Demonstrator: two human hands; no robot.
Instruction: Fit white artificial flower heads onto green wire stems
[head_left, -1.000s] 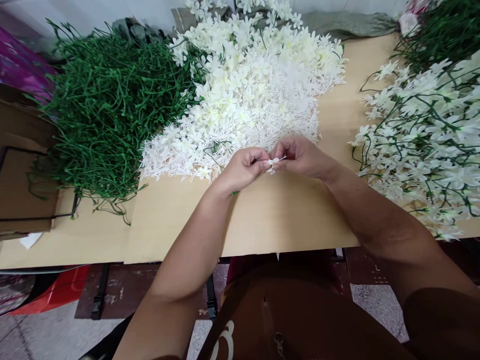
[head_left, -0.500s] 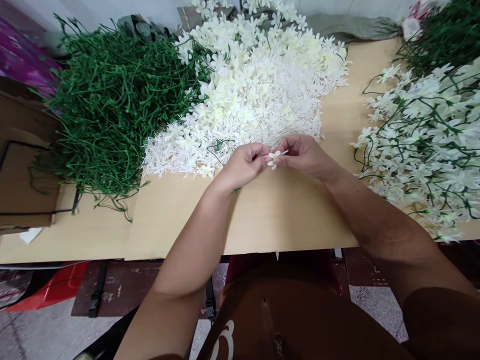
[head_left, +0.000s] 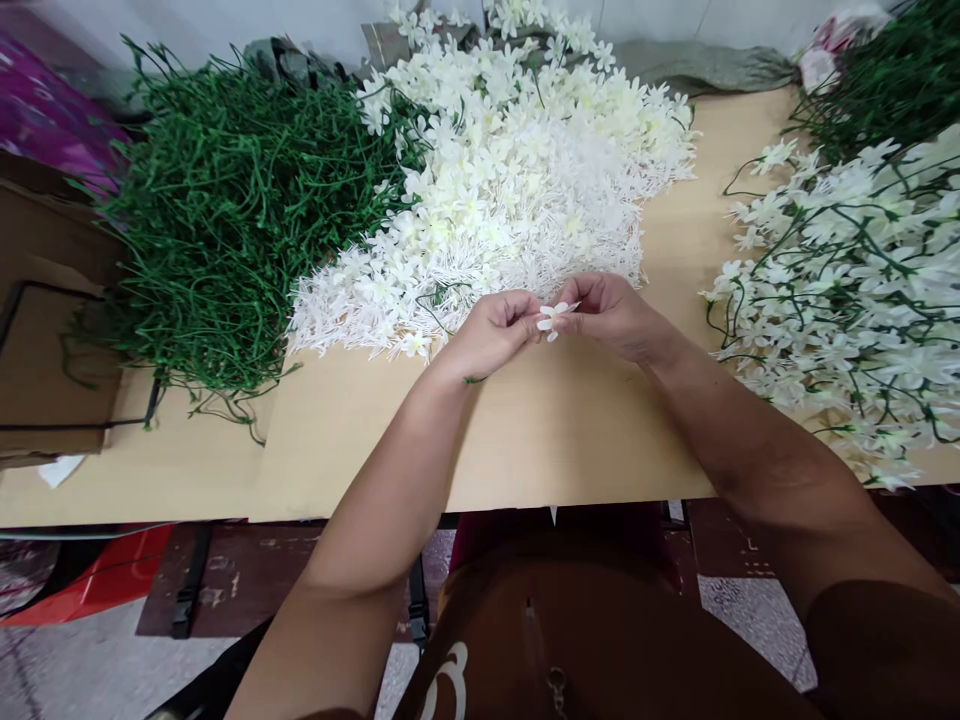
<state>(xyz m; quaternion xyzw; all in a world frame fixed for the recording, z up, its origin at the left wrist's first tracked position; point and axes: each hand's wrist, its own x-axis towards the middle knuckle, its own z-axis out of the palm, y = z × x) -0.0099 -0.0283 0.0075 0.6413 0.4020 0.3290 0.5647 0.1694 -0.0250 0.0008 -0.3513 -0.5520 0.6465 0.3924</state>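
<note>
My right hand [head_left: 611,312] pinches a small white artificial flower [head_left: 553,320] between thumb and fingertips, its petals facing me. Closed and almost touching it from the other side is my left hand [head_left: 504,325]. The tip of a green plastic stem [head_left: 472,380] pokes out below the left palm; most of that stem is hidden inside the hand. Just beyond both hands spreads a heap of loose white flowers [head_left: 517,190]. A tangled pile of green stems [head_left: 247,210] lies to its left.
On the right lie white flowers joined to green stems [head_left: 855,300], with more green stems [head_left: 900,80] behind them. A cardboard box [head_left: 52,330] stands at the left end of the table [head_left: 360,450]. Grey-green sacking [head_left: 690,65] runs along the wall.
Both hands stay nearly in place, fingertips together around the flower. The green stem tip under my left hand shows slightly differently. The view has shifted a little.
</note>
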